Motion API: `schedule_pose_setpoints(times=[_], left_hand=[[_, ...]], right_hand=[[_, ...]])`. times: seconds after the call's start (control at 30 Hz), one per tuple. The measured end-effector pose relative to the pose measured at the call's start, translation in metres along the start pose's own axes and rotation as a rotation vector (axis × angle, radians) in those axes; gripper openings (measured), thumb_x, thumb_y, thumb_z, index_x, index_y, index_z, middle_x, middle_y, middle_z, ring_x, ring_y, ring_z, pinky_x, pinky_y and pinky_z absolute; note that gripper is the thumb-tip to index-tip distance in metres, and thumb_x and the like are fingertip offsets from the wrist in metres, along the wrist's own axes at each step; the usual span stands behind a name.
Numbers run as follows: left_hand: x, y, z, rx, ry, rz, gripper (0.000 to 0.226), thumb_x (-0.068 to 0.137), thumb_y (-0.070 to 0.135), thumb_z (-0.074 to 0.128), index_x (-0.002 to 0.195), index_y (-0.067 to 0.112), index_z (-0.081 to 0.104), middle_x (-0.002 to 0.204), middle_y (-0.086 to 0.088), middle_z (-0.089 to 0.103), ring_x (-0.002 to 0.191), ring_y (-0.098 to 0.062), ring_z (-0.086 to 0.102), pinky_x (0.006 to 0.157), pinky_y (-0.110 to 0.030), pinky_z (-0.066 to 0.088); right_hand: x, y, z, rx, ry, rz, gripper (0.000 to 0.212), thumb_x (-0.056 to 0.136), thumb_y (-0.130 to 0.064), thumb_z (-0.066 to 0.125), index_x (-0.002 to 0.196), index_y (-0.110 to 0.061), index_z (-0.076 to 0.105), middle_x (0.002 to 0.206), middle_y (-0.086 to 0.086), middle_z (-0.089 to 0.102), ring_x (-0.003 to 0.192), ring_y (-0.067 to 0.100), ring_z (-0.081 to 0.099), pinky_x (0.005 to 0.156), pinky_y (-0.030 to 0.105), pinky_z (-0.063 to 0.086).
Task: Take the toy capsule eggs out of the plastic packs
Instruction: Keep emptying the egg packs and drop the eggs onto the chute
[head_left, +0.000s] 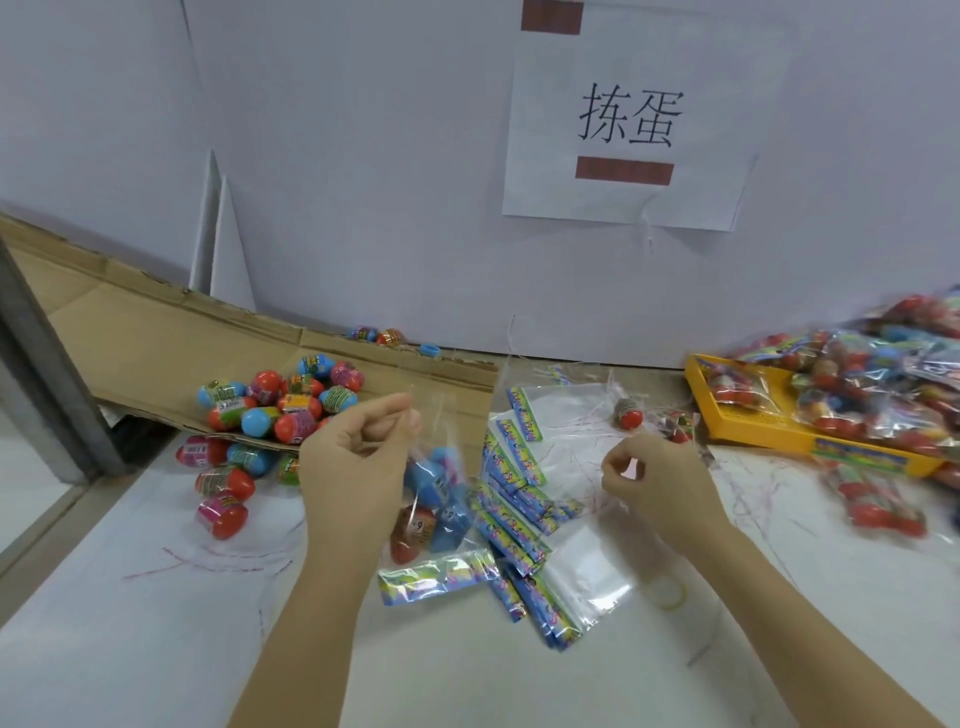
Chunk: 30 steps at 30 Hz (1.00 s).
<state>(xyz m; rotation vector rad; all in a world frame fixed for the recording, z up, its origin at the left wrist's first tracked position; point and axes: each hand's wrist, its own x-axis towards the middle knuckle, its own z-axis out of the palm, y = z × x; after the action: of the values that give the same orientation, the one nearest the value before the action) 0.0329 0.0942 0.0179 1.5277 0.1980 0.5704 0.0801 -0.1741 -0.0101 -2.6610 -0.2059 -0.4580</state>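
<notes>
My left hand (358, 457) pinches the open end of a clear plastic pack (439, 499), which hangs upside down with its printed header (436, 574) at the bottom. Blue and red capsule eggs (431, 478) are still inside it. My right hand (660, 483) hovers apart to the right, thumb and forefinger pinched on what looks like a thin red tear strip (597, 506). A heap of loose capsule eggs (291, 400) lies to the left, partly on a cardboard sheet (156, 332).
Empty flattened packs (519, 493) are spread between my hands. A yellow tray (753, 431) with several full packs (857, 374) stands at the right. One loose egg (628, 413) sits behind my right hand. Red strips litter the white table (130, 597); a metal post (41, 364) stands left.
</notes>
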Motion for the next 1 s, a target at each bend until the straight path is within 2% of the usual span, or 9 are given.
schedule_pose_setpoints(times=[0.2, 0.3, 0.4, 0.47, 0.57, 0.67, 0.77, 0.87, 1.0], left_hand=[[0.0, 0.002, 0.0, -0.161, -0.009, -0.077, 0.026, 0.084, 0.007, 0.071, 0.086, 0.032, 0.071, 0.073, 0.006, 0.074, 0.066, -0.015, 0.073, 0.064, -0.026, 0.059], [0.0, 0.008, 0.0, -0.27, -0.002, -0.102, 0.02, 0.079, 0.011, 0.073, 0.086, 0.029, 0.072, 0.071, 0.005, 0.074, 0.064, -0.012, 0.072, 0.056, -0.017, 0.055], [-0.003, 0.017, 0.0, -0.373, -0.015, -0.106, 0.019, 0.068, 0.023, 0.073, 0.086, 0.027, 0.074, 0.072, 0.003, 0.074, 0.065, -0.01, 0.072, 0.056, -0.016, 0.054], [-0.006, 0.022, 0.0, -0.42, -0.023, -0.092, 0.018, 0.065, 0.024, 0.075, 0.083, 0.027, 0.076, 0.073, 0.001, 0.075, 0.066, -0.011, 0.072, 0.056, -0.016, 0.054], [-0.009, 0.026, 0.001, -0.452, -0.027, -0.074, 0.017, 0.066, 0.022, 0.075, 0.082, 0.026, 0.075, 0.07, 0.001, 0.074, 0.064, -0.011, 0.072, 0.056, -0.016, 0.054], [-0.01, 0.028, 0.002, -0.463, -0.032, -0.091, 0.022, 0.065, 0.021, 0.075, 0.087, 0.022, 0.073, 0.068, 0.001, 0.073, 0.063, -0.012, 0.072, 0.056, -0.017, 0.055], [-0.01, 0.029, 0.003, -0.496, -0.032, -0.096, 0.024, 0.061, 0.025, 0.077, 0.085, 0.022, 0.075, 0.07, -0.001, 0.073, 0.065, -0.015, 0.073, 0.058, -0.019, 0.056], [-0.01, 0.03, 0.003, -0.549, -0.02, -0.098, 0.028, 0.056, 0.028, 0.079, 0.084, 0.023, 0.077, 0.071, 0.001, 0.074, 0.065, -0.012, 0.072, 0.057, -0.018, 0.055], [-0.006, 0.03, 0.0, -0.627, -0.123, -0.142, 0.064, 0.052, 0.037, 0.087, 0.109, 0.015, 0.069, 0.085, 0.0, 0.076, 0.075, -0.012, 0.073, 0.062, -0.02, 0.057]], right_hand=[[0.005, -0.001, -0.028, -0.519, -0.35, -0.058, 0.036, 0.101, -0.026, 0.041, 0.134, -0.036, 0.051, 0.133, -0.009, 0.057, 0.118, 0.011, 0.053, 0.103, 0.035, 0.032], [0.01, -0.006, -0.054, -0.674, -0.315, 0.039, 0.05, 0.095, -0.008, 0.039, 0.14, -0.03, 0.04, 0.117, -0.005, 0.062, 0.088, 0.01, 0.059, 0.072, 0.026, 0.04], [0.017, -0.014, -0.068, -0.268, -0.148, 0.101, 0.057, 0.093, 0.0, 0.039, 0.139, -0.035, 0.042, 0.091, -0.008, 0.059, 0.062, 0.007, 0.052, 0.05, 0.022, 0.038], [0.013, -0.032, -0.069, 0.144, -0.006, 0.054, 0.06, 0.087, 0.012, 0.036, 0.112, -0.037, 0.06, 0.093, -0.008, 0.065, 0.071, 0.006, 0.06, 0.058, 0.019, 0.047], [0.013, -0.058, -0.065, 0.215, 0.114, -0.056, 0.053, 0.082, 0.015, 0.044, 0.087, -0.031, 0.069, 0.093, -0.01, 0.071, 0.09, 0.011, 0.064, 0.081, 0.03, 0.05], [0.013, -0.088, -0.062, 0.83, -0.149, -0.009, 0.016, 0.085, -0.026, 0.069, 0.098, -0.034, 0.068, 0.095, -0.012, 0.074, 0.089, 0.005, 0.068, 0.078, 0.022, 0.049], [0.014, -0.109, -0.047, 0.897, -0.388, -0.002, 0.051, 0.07, -0.057, 0.074, 0.115, -0.036, 0.062, 0.107, -0.014, 0.071, 0.092, 0.002, 0.068, 0.079, 0.018, 0.054], [0.011, -0.126, -0.035, 1.056, -0.453, 0.027, 0.031, 0.062, -0.037, 0.079, 0.089, -0.024, 0.076, 0.081, -0.004, 0.074, 0.068, 0.005, 0.067, 0.063, 0.021, 0.055], [0.018, -0.128, -0.035, 1.167, -0.271, 0.104, 0.014, 0.062, -0.029, 0.075, 0.074, -0.023, 0.078, 0.072, -0.001, 0.073, 0.063, 0.008, 0.064, 0.061, 0.027, 0.052]])
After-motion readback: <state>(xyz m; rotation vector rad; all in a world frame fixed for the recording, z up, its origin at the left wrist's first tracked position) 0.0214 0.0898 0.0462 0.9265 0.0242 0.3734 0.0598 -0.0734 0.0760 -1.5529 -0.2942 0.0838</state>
